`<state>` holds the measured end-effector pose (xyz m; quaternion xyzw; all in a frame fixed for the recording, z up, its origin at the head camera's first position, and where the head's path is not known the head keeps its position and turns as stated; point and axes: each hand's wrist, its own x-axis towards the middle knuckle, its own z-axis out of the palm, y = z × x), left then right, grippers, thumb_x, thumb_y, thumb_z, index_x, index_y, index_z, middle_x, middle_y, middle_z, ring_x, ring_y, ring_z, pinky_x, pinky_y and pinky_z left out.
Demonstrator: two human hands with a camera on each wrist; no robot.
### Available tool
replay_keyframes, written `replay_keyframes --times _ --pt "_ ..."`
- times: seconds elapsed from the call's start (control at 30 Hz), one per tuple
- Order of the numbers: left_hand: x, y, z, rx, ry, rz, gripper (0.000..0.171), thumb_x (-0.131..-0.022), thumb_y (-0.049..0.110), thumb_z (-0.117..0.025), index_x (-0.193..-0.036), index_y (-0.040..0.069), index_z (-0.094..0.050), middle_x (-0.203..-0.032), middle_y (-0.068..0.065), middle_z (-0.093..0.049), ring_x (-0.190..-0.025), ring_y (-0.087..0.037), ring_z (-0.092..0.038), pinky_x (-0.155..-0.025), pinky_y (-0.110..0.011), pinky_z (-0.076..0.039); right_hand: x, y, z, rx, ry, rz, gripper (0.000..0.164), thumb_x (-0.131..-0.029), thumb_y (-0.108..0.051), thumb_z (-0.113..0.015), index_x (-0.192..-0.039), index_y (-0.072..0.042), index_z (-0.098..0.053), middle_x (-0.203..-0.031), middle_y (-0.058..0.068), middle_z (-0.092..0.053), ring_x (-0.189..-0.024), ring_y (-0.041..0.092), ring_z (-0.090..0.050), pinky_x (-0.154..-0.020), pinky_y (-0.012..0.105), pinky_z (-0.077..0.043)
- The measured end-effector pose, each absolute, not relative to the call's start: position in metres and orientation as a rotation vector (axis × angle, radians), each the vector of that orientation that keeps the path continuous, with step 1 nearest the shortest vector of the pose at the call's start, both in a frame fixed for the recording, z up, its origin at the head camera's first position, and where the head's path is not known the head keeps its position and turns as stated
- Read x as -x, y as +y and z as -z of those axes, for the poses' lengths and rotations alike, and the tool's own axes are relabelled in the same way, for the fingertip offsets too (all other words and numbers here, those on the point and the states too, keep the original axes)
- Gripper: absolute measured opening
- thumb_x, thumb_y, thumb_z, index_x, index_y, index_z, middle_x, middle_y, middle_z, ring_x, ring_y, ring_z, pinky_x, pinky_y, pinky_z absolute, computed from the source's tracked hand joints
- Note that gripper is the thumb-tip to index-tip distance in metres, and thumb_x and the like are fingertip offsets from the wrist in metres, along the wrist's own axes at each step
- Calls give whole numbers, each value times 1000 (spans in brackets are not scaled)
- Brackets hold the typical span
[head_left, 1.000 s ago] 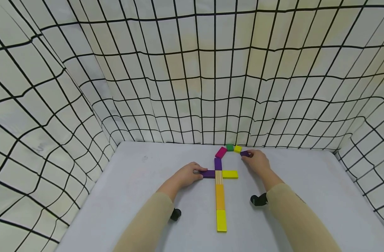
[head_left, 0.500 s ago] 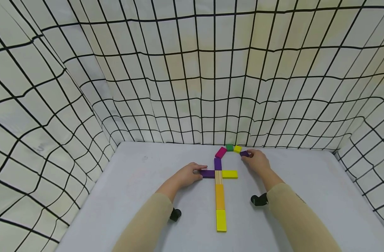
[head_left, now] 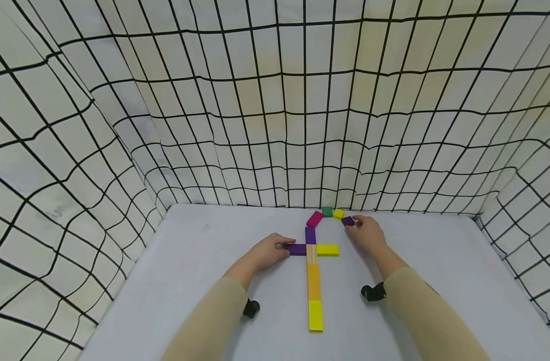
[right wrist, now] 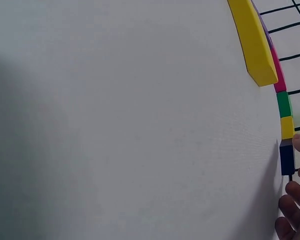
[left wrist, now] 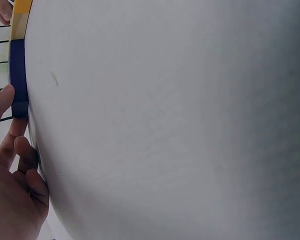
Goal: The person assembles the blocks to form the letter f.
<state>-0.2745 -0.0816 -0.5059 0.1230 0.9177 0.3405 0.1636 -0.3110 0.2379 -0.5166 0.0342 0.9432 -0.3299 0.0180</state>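
In the head view my left hand (head_left: 266,250) holds the outer end of a long purple block (head_left: 296,249), the left arm of a cross of flat blocks. The left wrist view shows the thumb on its side and the index finger at its end. At the back, my right hand (head_left: 367,233) has thumb and index finger around a small purple block (head_left: 348,221). This block ends a curve that runs through a yellow block (head_left: 338,214), a green block (head_left: 327,212) and a pink block (head_left: 315,219). The exact finger contact is hard to tell in the right wrist view.
A yellow block (head_left: 327,250) forms the cross's right arm. The stem has a purple upright block (head_left: 310,235), a striped wooden piece (head_left: 312,254), an orange block (head_left: 313,282) and a yellow front block (head_left: 315,316). Black netting (head_left: 275,115) hangs behind the white table (head_left: 202,281).
Both hands keep nearly the same places and the blocks hold their layout. The right fingers have shifted only slightly; the whole head view has moved a little.
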Motion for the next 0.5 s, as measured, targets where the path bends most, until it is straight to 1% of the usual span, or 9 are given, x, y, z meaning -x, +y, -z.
replay_keyframes --times 0.27,0.5 --pt "274 -82 507 -342 2628 -979 39 -95 25 -67 -133 30 -64 -131 -3 -57 -131 -28 -48 -112 -51 -35 299 242 514 -21 2946 1040 59 -97 -31 -63 -144 -1 -47 -135 25 -52 -121 40 -51 -103 53 -43" --pt "273 -89 509 -328 2651 -988 50 -95 26 -66 -144 27 -54 -136 -7 -53 -129 -27 -49 -112 -51 -35 283 249 512 34 2952 1017 57 -98 -30 -60 -145 0 -45 -140 26 -49 -127 43 -46 -106 56 -38"
